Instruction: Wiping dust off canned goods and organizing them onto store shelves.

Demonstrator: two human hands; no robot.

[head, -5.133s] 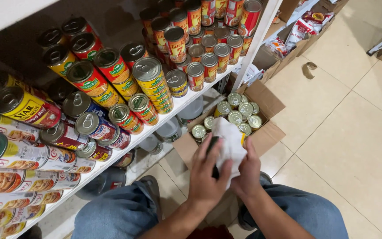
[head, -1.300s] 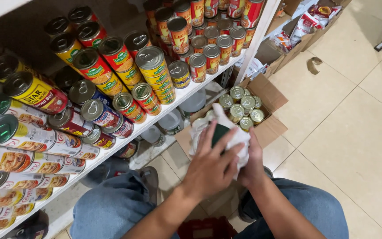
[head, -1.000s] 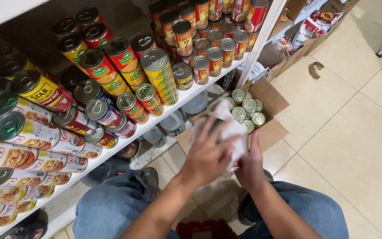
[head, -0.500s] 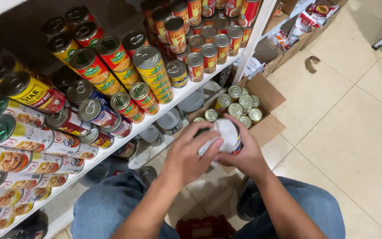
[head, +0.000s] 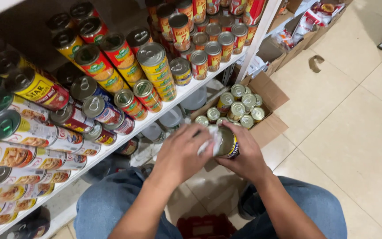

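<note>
Open cardboard box (head: 274, 126) of cans (head: 237, 108) beyond both hands

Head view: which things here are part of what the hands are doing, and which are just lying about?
In hand:
left hand
white cloth
right hand
can
cardboard box of cans

Lying about:
shelved cans
snack packets
red crate

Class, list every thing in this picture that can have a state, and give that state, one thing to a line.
Can: held on its side in the right hand.
White cloth: crumpled, pressed on the can by the left hand.
Cardboard box: flaps open, on the floor, upright cans inside.
Shelf cans: stacked, lids shut.
</note>
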